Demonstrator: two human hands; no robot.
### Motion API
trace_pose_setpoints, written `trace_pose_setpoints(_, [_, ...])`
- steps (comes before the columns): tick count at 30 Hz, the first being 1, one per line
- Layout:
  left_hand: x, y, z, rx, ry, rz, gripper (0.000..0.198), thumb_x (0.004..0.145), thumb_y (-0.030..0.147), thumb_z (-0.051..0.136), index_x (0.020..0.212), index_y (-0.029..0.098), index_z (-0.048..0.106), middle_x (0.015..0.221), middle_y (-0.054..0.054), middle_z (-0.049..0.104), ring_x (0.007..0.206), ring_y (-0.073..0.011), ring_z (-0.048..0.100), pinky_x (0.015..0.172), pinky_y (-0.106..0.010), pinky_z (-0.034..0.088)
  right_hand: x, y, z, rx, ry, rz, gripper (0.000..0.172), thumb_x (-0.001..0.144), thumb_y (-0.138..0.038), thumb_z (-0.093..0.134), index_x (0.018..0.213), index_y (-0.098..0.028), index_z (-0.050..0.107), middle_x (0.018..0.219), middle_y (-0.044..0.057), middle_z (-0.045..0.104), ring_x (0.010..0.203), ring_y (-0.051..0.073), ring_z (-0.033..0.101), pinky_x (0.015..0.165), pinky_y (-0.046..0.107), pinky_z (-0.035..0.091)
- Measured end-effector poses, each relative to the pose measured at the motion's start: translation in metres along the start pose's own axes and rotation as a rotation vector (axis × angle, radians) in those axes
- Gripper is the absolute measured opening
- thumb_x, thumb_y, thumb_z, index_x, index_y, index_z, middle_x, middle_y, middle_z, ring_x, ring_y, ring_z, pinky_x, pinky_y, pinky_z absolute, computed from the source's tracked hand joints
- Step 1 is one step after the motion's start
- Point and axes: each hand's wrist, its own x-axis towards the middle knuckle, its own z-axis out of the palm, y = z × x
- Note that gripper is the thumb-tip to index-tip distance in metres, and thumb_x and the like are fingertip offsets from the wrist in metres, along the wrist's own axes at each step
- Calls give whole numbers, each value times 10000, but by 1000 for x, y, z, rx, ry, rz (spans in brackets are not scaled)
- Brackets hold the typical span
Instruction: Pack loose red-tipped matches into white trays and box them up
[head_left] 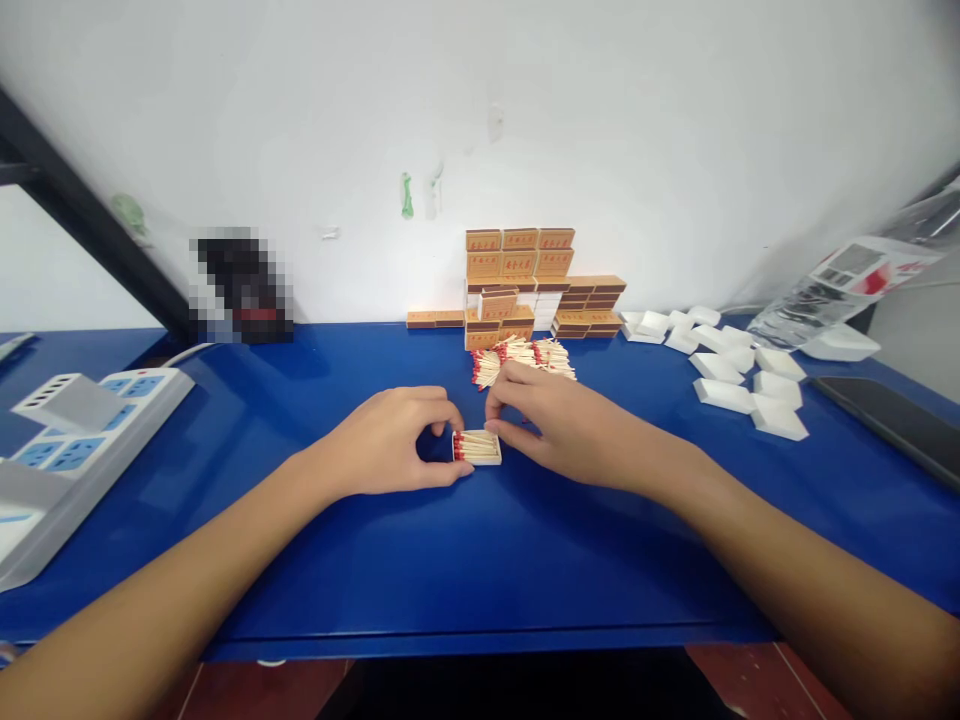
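A small white matchbox tray [489, 461] lies on the blue table in front of me, filled with red-tipped matches [476, 445] whose heads point left. My left hand [397, 435] holds the tray by its left end, thumb on the near side and fingers on the far side. Over the tray's far right corner, my right hand [551, 420] has thumb and forefinger pinched together; whatever may be between them is hidden. Just beyond that hand is a heap of loose matches [487, 368] with red heads, partly covered by my fingers.
Stacked matchboxes [517, 262] stand against the wall behind the heap. Several white matchbox trays [716, 367] are scattered to the right, near a dark phone [885, 415] and a clear plastic bag [817, 295]. A power strip [161, 420] with plugs occupies the left side.
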Motion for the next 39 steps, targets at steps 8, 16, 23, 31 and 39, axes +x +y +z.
trace_pose_setpoints(8, [0,2,0,-14,61,31,253,847,417,783,976,202,744,836,12,622,684,-120,539,630,-267,402,-2,27,-32,-81,-21,179,146,984,-277,585,865,-211,637,824,39,673,708,180,575,629,313,379])
trace_pose_setpoints(16, [2,-1,8,-14,72,42,274,869,442,769,999,202,743,802,24,599,648,-108,513,617,-263,389,-6,36,-32,-44,-320,331,81,917,-194,638,868,-210,701,892,48,733,727,184,627,626,306,424])
trace_pose_setpoints(23, [1,-1,6,7,79,40,267,888,433,753,1031,208,751,780,25,591,643,-112,518,614,-263,385,-8,36,-27,25,-322,245,116,943,-281,612,865,-216,668,849,46,716,685,177,587,609,308,399])
trace_pose_setpoints(31, [2,-2,7,11,47,37,272,889,442,748,1021,204,744,778,20,595,658,-125,535,627,-267,389,-1,5,-13,92,-32,50,141,1002,-277,562,880,-216,600,887,31,669,767,166,561,677,300,393])
trace_pose_setpoints(39, [2,0,3,24,15,12,295,879,454,756,1033,203,742,796,19,591,671,-128,527,642,-274,392,2,-5,0,48,-51,32,114,990,-188,573,880,-202,603,939,41,676,814,175,571,694,299,387])
